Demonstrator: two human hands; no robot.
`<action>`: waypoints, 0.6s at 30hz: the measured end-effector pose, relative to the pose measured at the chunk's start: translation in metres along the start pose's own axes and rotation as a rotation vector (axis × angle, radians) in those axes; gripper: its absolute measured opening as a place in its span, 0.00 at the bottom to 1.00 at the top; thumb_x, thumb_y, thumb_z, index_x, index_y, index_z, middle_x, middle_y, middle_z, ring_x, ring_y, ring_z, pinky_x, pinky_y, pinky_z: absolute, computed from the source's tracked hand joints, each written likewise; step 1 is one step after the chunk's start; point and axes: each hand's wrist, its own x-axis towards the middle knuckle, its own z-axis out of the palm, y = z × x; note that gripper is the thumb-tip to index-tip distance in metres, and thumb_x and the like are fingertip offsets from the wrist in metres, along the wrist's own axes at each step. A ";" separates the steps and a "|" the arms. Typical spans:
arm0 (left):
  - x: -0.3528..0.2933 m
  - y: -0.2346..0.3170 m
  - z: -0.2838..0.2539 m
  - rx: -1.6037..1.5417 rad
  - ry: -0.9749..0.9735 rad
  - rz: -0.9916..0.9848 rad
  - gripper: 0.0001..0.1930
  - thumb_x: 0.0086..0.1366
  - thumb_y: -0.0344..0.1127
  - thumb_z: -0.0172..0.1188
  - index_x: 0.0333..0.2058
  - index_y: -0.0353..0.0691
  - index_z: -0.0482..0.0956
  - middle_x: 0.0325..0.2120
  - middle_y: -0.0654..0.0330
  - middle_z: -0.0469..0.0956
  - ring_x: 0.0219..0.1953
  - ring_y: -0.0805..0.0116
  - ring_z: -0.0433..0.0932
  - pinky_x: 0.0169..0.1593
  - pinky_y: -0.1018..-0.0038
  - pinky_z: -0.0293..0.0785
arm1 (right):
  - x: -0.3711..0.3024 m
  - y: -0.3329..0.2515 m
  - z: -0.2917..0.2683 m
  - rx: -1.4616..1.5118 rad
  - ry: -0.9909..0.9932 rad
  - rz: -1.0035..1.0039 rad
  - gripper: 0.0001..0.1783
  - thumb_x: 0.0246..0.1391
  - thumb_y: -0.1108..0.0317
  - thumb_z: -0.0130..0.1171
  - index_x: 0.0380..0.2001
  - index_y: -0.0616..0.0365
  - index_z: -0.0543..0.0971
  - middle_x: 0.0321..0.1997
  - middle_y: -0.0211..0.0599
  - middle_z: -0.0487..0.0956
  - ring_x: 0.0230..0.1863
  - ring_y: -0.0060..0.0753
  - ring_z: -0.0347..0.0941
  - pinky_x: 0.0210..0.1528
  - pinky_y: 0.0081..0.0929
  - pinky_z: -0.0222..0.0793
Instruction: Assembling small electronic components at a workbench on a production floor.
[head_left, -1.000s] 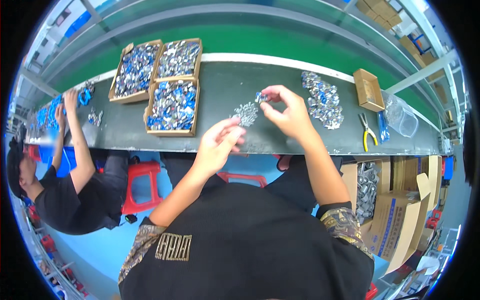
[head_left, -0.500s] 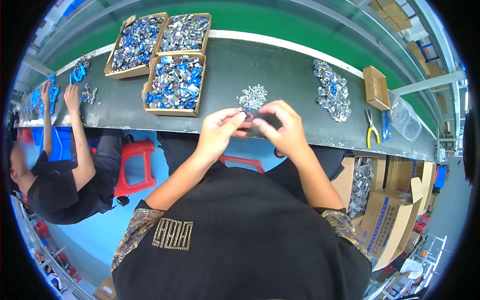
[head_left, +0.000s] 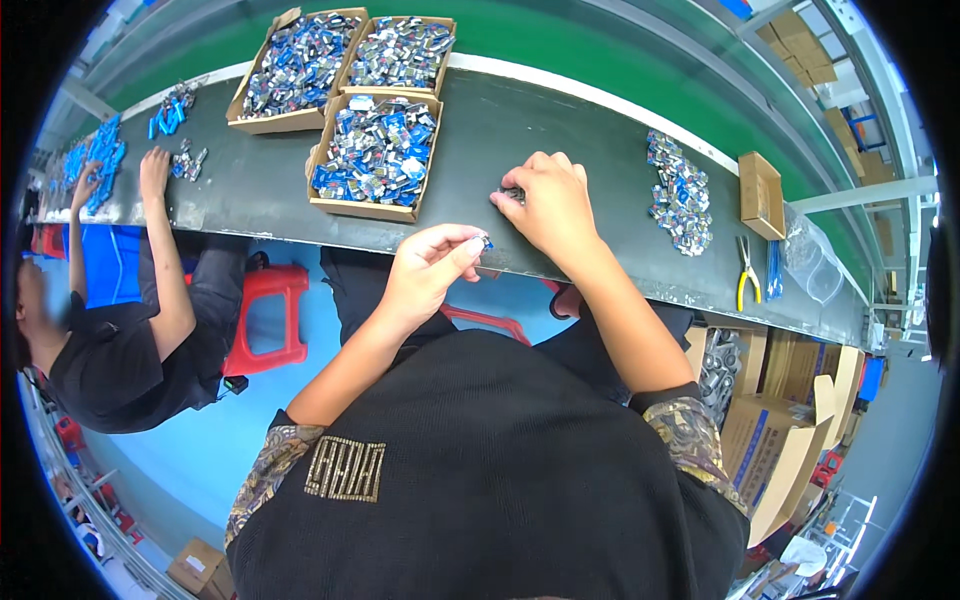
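My left hand (head_left: 425, 275) is closed in a pinch near the bench's front edge. Between its thumb and forefinger pokes out a small blue-and-silver part (head_left: 487, 242). My right hand (head_left: 555, 208) is lowered to the dark bench top (head_left: 490, 130), fingers curled and thumb tip close to the forefinger. Whatever lies between those fingertips is too dark and small to make out. The little pile of small silver pieces on the bench is covered by this hand.
Three cardboard boxes of blue-and-silver parts (head_left: 375, 150) stand at the left. Rightward lie a loose heap of similar parts (head_left: 680, 190), a small cardboard box (head_left: 762, 195) and yellow-handled pliers (head_left: 748, 275). A co-worker's hand (head_left: 154, 172) works at far left.
My hands, together before, are now apart. The right has reached forward onto the silver pile, hiding it; the left stays near the edge with its part. The whole view has shifted slightly.
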 end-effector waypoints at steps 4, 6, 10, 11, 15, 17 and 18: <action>-0.005 -0.001 -0.008 -0.008 0.018 -0.004 0.12 0.66 0.34 0.60 0.43 0.32 0.79 0.30 0.61 0.78 0.29 0.76 0.77 0.37 0.75 0.79 | -0.001 -0.007 0.005 0.006 -0.022 -0.017 0.08 0.45 0.62 0.67 0.29 0.52 0.84 0.31 0.32 0.77 0.41 0.38 0.70 0.45 0.37 0.61; -0.006 -0.003 -0.013 -0.021 0.008 -0.021 0.12 0.65 0.33 0.61 0.44 0.32 0.79 0.32 0.61 0.78 0.30 0.76 0.77 0.36 0.77 0.77 | -0.002 -0.009 0.002 0.092 0.010 -0.063 0.06 0.45 0.64 0.66 0.28 0.51 0.84 0.31 0.31 0.77 0.41 0.38 0.70 0.45 0.37 0.61; -0.007 -0.004 -0.016 -0.047 -0.028 -0.026 0.13 0.64 0.32 0.62 0.44 0.32 0.77 0.34 0.61 0.79 0.33 0.76 0.77 0.35 0.79 0.75 | -0.002 -0.006 0.000 0.049 0.002 -0.032 0.05 0.45 0.67 0.65 0.29 0.51 0.84 0.31 0.30 0.77 0.41 0.37 0.70 0.45 0.36 0.61; -0.007 -0.004 -0.015 -0.053 -0.027 -0.027 0.13 0.64 0.32 0.62 0.44 0.32 0.77 0.34 0.61 0.79 0.33 0.76 0.77 0.35 0.79 0.75 | -0.003 -0.007 0.001 0.046 -0.003 -0.033 0.05 0.45 0.67 0.65 0.29 0.51 0.84 0.31 0.30 0.77 0.41 0.37 0.70 0.45 0.36 0.61; -0.006 -0.003 -0.014 -0.061 -0.027 -0.020 0.12 0.64 0.31 0.62 0.44 0.32 0.77 0.32 0.61 0.78 0.30 0.76 0.77 0.37 0.77 0.77 | -0.004 -0.011 0.002 0.075 -0.041 -0.061 0.06 0.45 0.67 0.65 0.29 0.50 0.84 0.31 0.29 0.77 0.41 0.37 0.70 0.45 0.36 0.61; -0.007 -0.003 -0.016 -0.072 -0.027 -0.022 0.12 0.64 0.31 0.62 0.44 0.32 0.77 0.33 0.61 0.78 0.30 0.76 0.77 0.37 0.77 0.77 | -0.004 -0.012 0.002 0.108 -0.043 -0.074 0.06 0.45 0.67 0.64 0.30 0.50 0.84 0.31 0.29 0.77 0.41 0.37 0.71 0.45 0.36 0.61; -0.008 -0.003 -0.017 -0.079 -0.032 -0.020 0.12 0.64 0.31 0.62 0.44 0.32 0.77 0.34 0.61 0.78 0.31 0.76 0.77 0.37 0.77 0.77 | -0.004 -0.010 0.003 0.089 -0.021 -0.055 0.06 0.45 0.67 0.64 0.30 0.50 0.84 0.31 0.28 0.77 0.41 0.37 0.71 0.46 0.36 0.61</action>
